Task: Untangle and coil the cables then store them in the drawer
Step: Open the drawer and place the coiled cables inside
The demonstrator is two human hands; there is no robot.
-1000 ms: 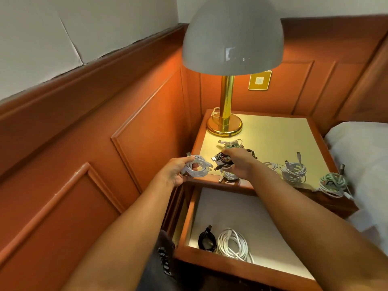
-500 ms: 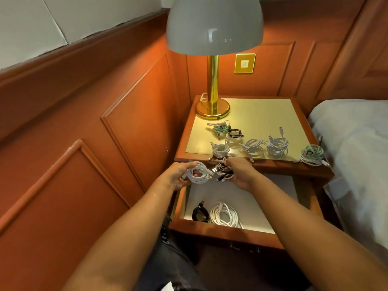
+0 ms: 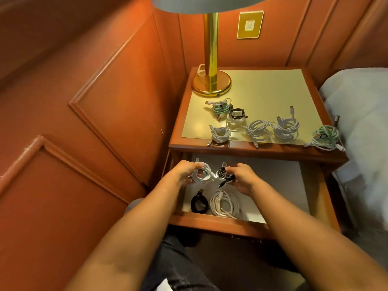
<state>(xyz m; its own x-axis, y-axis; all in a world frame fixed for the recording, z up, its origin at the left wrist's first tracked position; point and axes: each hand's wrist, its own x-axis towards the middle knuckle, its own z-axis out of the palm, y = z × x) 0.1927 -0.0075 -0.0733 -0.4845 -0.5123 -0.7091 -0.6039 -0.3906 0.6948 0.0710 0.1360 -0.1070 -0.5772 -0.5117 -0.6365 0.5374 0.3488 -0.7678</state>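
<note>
Two coils held over the open drawer (image 3: 220,224), ready to set down.

The left hand (image 3: 182,172) grips a white coil (image 3: 203,174) and the right hand (image 3: 241,177) pinches a black coil (image 3: 224,174), both above the drawer's back-left corner; a black cable (image 3: 199,203) and white cable (image 3: 224,205) already lie by its front-left edge; lower each coil flat onto bare liner behind those, loops kept closed so plugs don't snag; more coils (image 3: 257,130) wait along the nightstand's (image 3: 252,151) front edge.
</note>
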